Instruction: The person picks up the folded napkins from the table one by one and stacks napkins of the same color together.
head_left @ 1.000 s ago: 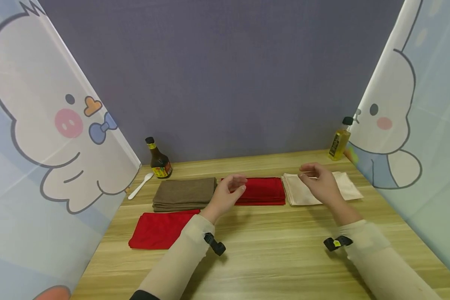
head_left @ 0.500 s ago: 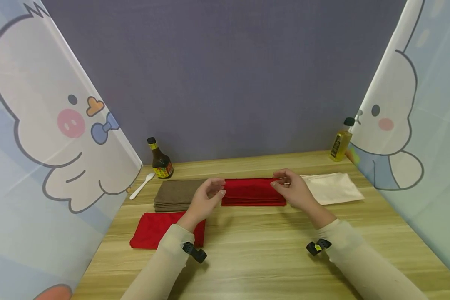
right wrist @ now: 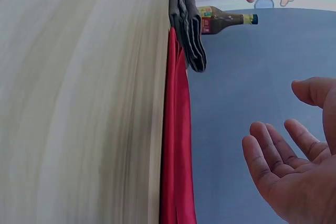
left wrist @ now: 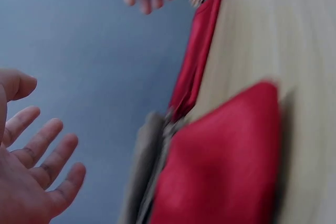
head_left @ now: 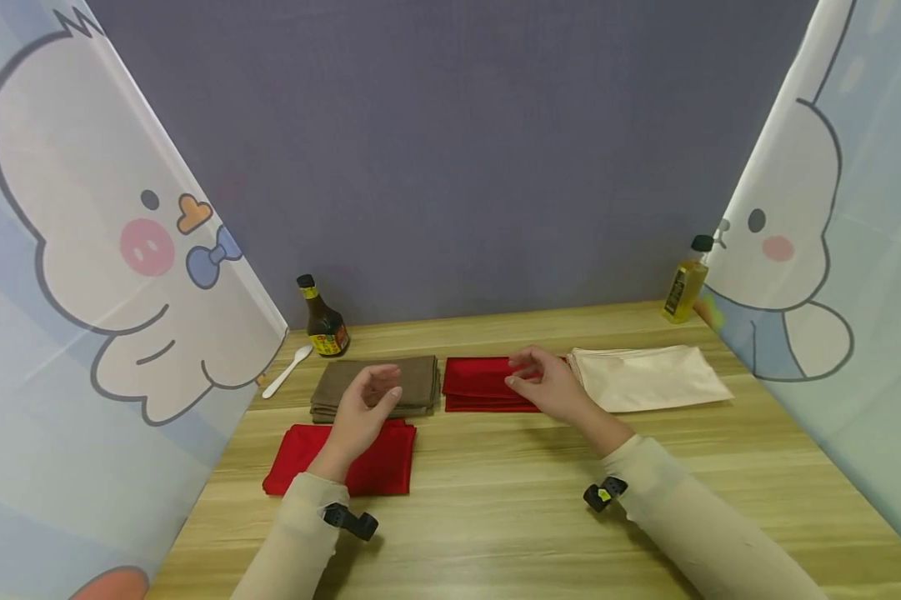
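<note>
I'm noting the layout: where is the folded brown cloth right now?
In the head view, the folded brown cloth lies left of centre, just behind the nearer red cloth and left of the farther red cloth.

A folded red cloth [head_left: 386, 467] is laid flat on the desk [head_left: 488, 517] before a folded brown stack [head_left: 417, 377]; rightward, a red stack [head_left: 478, 379] and cream cloth [head_left: 653, 379] are ranged in line.
</note>
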The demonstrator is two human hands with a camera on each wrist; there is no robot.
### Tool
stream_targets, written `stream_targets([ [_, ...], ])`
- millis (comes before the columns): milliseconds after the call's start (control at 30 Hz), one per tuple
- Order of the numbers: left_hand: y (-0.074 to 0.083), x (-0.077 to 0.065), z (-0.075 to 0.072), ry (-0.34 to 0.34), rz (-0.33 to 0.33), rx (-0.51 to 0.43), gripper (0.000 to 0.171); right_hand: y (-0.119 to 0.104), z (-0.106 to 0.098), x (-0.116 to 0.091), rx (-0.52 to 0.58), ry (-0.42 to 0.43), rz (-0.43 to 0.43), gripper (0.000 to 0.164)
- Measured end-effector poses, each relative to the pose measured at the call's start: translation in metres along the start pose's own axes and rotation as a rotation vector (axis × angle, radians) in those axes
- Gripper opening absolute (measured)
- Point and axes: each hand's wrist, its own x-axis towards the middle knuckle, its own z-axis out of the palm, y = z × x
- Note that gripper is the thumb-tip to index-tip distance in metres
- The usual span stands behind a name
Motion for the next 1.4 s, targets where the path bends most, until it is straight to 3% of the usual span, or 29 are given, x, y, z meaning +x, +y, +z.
stream_targets([
  [233,-0.010,-0.006,-0.044,0.021,0.007,0.035,0.050,-0.003,0.025,0.009,0.016,-0.058,0.004,0.042],
  [400,-0.016,-0.011,-0.066,0.059,0.003,0.068,0.049,-0.005,0.042,0.016,0.022,-0.090,0.014,0.043],
  [767,-0.035,-0.022,-0.088,0.110,-0.017,0.046,0.046,-0.011,0.071,0.025,0.033,-0.164,0.015,0.046],
  [1033,-0.048,-0.034,-0.112,0.203,-0.139,0.067,0.044,-0.014,0.091,0.032,0.056,-0.205,-0.012,0.044],
  [1400,-0.059,-0.038,-0.126,0.144,-0.247,0.214,0.042,-0.020,0.107,0.033,0.007,-0.318,-0.007,0.052],
])
